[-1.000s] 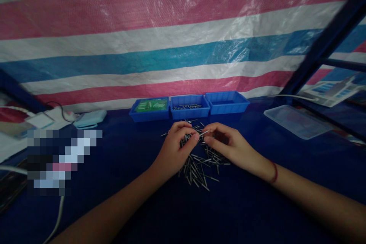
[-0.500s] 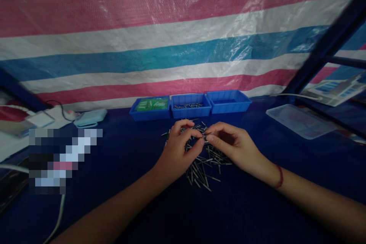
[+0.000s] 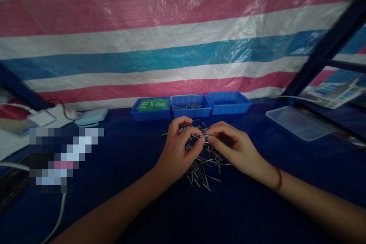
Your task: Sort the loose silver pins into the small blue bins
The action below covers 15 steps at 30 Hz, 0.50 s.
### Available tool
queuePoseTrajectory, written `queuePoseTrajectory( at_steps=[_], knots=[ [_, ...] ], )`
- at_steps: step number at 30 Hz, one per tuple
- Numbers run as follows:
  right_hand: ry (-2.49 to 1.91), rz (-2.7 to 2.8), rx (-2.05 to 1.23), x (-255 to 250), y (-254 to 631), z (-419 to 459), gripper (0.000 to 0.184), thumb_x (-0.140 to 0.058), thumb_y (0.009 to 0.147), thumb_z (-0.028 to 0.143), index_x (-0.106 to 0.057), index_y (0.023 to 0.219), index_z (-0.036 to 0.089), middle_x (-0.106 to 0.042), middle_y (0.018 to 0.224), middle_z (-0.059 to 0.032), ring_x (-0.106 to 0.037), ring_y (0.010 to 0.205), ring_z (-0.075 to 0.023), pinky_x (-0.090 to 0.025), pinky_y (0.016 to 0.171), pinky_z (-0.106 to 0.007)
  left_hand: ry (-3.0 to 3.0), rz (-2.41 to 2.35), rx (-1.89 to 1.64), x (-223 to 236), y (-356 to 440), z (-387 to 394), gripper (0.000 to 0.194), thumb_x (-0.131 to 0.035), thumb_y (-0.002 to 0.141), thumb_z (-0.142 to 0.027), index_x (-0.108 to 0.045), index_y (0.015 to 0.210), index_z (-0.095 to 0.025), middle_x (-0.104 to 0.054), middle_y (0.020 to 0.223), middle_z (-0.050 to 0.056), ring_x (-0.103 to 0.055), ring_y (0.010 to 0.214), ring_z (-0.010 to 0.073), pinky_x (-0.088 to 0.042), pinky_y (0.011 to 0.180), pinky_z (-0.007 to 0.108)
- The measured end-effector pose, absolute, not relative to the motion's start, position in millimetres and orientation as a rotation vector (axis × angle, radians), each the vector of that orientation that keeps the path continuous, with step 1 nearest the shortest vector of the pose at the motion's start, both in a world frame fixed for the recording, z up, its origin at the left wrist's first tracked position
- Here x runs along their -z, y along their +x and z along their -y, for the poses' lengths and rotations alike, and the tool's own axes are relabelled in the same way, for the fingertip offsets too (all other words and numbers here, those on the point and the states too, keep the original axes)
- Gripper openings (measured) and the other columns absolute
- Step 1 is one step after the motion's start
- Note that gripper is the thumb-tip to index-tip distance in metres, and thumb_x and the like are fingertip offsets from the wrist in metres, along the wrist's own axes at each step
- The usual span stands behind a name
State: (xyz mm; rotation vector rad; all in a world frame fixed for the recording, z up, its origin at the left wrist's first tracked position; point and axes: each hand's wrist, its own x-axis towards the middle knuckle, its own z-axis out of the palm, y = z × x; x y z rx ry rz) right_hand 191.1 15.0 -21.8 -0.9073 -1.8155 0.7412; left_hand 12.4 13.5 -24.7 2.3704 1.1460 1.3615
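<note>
Over a loose heap of pop rivets [image 3: 197, 173], my left hand [image 3: 178, 150] pinches one slim metal pop rivet [image 3: 205, 135] between thumb and forefinger. From the other side, the thumb and fingers of my right hand [image 3: 236, 143] close on the same rivet's right end. It lies roughly level between the two fingertips. Part of the heap is hidden beneath both hands. Behind them, the middle blue bin [image 3: 191, 113] contains more rivets of similar look.
The left blue bin [image 3: 151, 115] holds green-and-white packets; the right blue bin [image 3: 231, 109] stands beside the middle one. A clear plastic lid [image 3: 299, 122] lies at right. Farther left are a light blue case [image 3: 92, 117] and a white cable [image 3: 60, 213]. A striped sheet [image 3: 171, 61] hangs behind.
The rivet, earlier slanting up from my left fingertips, now lies nearly level between both hands. My left hand has shifted slightly right, and my right fingers have closed on the rivet.
</note>
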Motion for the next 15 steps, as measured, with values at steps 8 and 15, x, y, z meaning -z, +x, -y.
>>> queuePoseTrajectory(
  at_steps=[8, 15],
  knots=[
    [-0.839, 1.898, -0.703, 23.7, 189.8, -13.5, 0.008, -0.055, 0.086, 0.021, -0.062, 0.092, 0.021, -0.06, 0.088, -0.0025, -0.058, 0.082, -0.0136, -0.046, 0.072, -0.029, 2.497, -1.121, -1.447, 19.1, 13.7, -7.1, 0.008, -0.056, 0.084, -0.02, -0.055, 0.092, -0.02, -0.041, 0.115, 0.007, -0.048, 0.108, 0.0221, -0.045, 0.083, 0.037],
    [-0.774, 1.978, -0.697, 19.7, 188.8, -13.9, 0.012, -0.049, 0.089, 0.02, -0.06, 0.093, 0.021, -0.06, 0.091, -0.0031, -0.057, 0.086, -0.014, -0.046, 0.076, -0.031, 2.534, -1.155, -1.39, 15.8, 12.4, -5.8, 0.003, -0.053, 0.086, -0.02, -0.051, 0.088, -0.019, -0.043, 0.115, 0.008, -0.047, 0.107, 0.0222, -0.043, 0.086, 0.039]
  ],
)
